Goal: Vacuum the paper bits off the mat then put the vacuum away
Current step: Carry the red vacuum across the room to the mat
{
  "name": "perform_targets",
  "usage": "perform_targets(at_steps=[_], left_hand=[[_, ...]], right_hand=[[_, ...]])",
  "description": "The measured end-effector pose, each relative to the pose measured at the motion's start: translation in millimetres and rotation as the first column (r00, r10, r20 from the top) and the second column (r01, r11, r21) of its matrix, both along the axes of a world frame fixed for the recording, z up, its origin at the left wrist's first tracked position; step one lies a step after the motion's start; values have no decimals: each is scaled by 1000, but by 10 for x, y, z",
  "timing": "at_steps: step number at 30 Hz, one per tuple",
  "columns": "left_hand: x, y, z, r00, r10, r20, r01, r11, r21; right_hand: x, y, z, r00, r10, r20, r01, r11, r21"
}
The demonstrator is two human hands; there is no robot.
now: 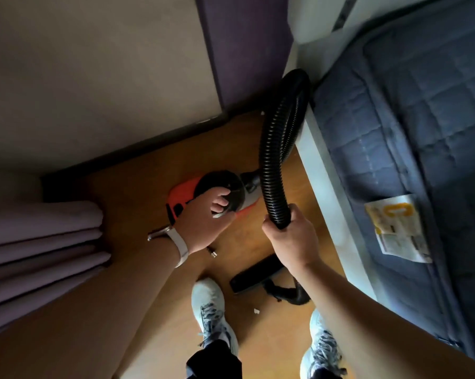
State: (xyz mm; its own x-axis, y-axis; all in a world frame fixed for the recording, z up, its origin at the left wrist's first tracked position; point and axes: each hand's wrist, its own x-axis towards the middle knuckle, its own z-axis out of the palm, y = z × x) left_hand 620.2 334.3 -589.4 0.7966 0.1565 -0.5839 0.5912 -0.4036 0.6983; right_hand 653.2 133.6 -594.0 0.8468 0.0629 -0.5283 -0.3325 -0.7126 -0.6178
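Vacuum body point(203, 187): orange-black canister. Hose point(271, 149): black, ribbed, leaves body at 3 o'clock, loops toward 12, comes back down. Floor nozzle point(254, 272): black, flat, 5 o'clock of body. White paper bit point(256, 311): 6 o'clock of nozzle.

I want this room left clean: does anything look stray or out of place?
A white paper bit lies on the wooden floor between the shoes, beside the vacuum's floor nozzle. A small metal piece lies loose by the left hand. A leaflet lies askew on the mattress.
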Motion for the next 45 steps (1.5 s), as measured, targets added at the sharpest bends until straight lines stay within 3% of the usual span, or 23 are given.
perform_targets(at_steps=[4,7,12,17,19,24,27,38,45], left_hand=[[12,287,-515,994,-108,-14,109,975,194],[48,390,-865,974,-228,0,207,882,423],[232,365,-1118,935,-349,55,240,741,628],[388,410,-1253,953,-293,-73,278,759,590],[364,416,-1289,962,-240,-133,274,811,518],[375,484,-1350,951,-253,-176,299,892,339],[358,493,-1243,956,-236,-176,284,895,343],[-59,168,-59,971,-129,-200,200,899,389],[-293,-110,981,974,-116,-197,173,935,308]], right_hand=[[100,57,-226,1000,13,-3,-13,999,-51],[122,108,-395,1000,23,16,-22,998,-61],[161,150,-594,998,-35,43,38,997,-62],[162,128,-675,999,-35,18,36,998,-45],[165,132,-668,1000,-21,12,22,999,-47],[169,131,-637,1000,3,-9,-4,999,-44],[162,129,-567,1000,16,-11,-16,999,-35],[132,-62,421,999,-17,-34,16,1000,-15],[17,-61,1493,985,-171,9,170,983,73]])
